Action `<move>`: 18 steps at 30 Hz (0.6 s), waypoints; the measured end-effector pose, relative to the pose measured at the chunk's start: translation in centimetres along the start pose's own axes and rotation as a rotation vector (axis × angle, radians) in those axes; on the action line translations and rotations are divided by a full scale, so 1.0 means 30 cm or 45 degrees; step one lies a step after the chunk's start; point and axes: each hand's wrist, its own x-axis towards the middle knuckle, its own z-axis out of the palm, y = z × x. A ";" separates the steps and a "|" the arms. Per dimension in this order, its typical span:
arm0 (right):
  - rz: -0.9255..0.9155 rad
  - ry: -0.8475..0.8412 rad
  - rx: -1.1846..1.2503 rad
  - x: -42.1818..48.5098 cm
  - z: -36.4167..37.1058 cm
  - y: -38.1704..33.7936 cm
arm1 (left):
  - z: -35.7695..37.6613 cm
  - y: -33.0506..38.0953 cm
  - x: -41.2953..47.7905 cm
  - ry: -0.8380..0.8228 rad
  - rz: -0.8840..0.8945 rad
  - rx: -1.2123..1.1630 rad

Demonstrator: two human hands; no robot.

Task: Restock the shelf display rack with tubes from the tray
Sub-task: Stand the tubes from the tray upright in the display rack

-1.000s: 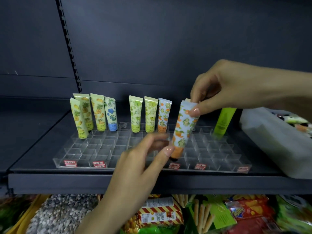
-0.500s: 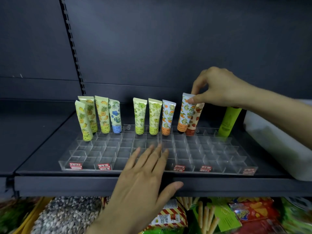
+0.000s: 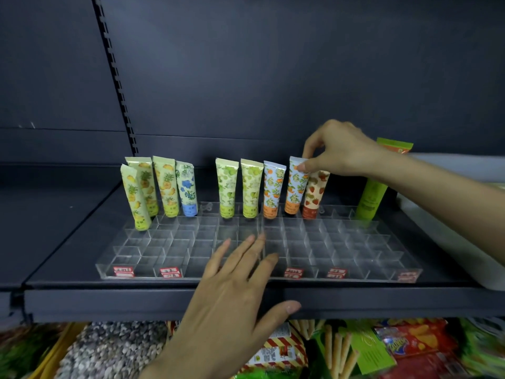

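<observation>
A clear gridded display rack [image 3: 341,250] lies on the dark shelf. Several patterned tubes stand cap down along its back row. My right hand [image 3: 338,149] pinches the top of an orange-patterned tube [image 3: 295,187] that stands in a back slot, between another orange tube [image 3: 273,191] and a strawberry tube [image 3: 314,195]. My left hand [image 3: 235,291] lies flat with straight fingers on the rack's front middle and holds nothing. A white tray [image 3: 448,242] sits at the right edge, partly behind my right forearm; its contents are hidden.
A plain green tube [image 3: 371,198] stands at the rack's back right. Yellow pineapple tubes [image 3: 164,187] and a blue flower tube [image 3: 187,191] fill the back left. Most rack cells hold nothing. Snack packets [image 3: 410,348] crowd the shelf below.
My right hand carried the orange-patterned tube from mid-air back into a back-row slot. My left hand let go of its lower end and flattened onto the rack's front.
</observation>
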 end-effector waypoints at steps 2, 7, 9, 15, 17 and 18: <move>0.004 -0.012 0.009 0.006 0.009 0.005 | 0.005 -0.003 0.000 0.015 0.013 0.002; 0.007 -0.042 0.004 0.016 0.028 0.006 | 0.007 -0.002 0.001 0.050 0.029 0.007; 0.012 -0.047 0.010 0.018 0.028 0.008 | 0.008 -0.004 0.001 0.059 0.035 -0.005; 0.031 -0.099 0.000 0.023 0.025 0.006 | 0.012 -0.005 0.000 0.073 0.035 -0.034; 0.033 -0.111 -0.005 0.020 0.024 0.006 | 0.014 -0.006 0.001 0.081 0.038 -0.030; 0.029 -0.116 -0.004 0.019 0.024 0.006 | 0.015 -0.006 0.001 0.084 0.041 -0.027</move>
